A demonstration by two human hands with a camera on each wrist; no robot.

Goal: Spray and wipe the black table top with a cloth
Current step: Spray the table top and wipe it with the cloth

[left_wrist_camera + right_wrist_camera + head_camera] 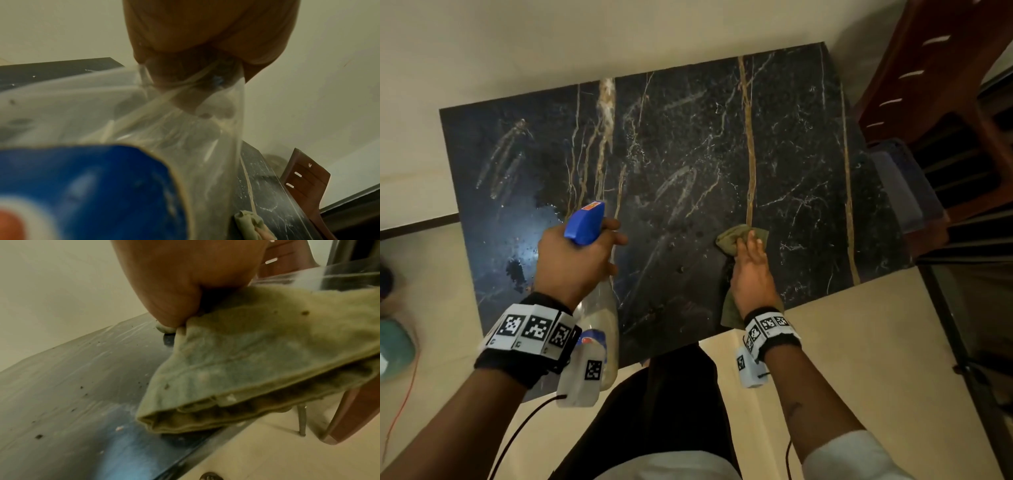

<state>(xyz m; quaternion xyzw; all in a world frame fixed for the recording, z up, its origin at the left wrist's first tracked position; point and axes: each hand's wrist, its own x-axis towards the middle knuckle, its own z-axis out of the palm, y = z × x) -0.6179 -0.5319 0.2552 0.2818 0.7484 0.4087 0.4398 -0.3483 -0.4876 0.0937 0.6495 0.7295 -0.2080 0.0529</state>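
The black marble table top (688,137) has white and gold veins, wet streaks and droplets. My left hand (571,263) grips the neck of a clear spray bottle (585,222) with a blue trigger head, held above the table's near left part with the nozzle pointing away from me. The left wrist view shows the bottle (164,129) and its blue label close up. My right hand (751,267) lies on an olive-green cloth (732,236) near the table's front edge. In the right wrist view the thumb and fingers hold the folded cloth (246,361) against the table (72,386).
A brown wooden chair (945,85) stands at the table's right end, with a bluish plastic tub (904,185) beside it. A dark metal frame (962,342) runs along the right. On the floor at left lie a teal object (393,346) and a red cable.
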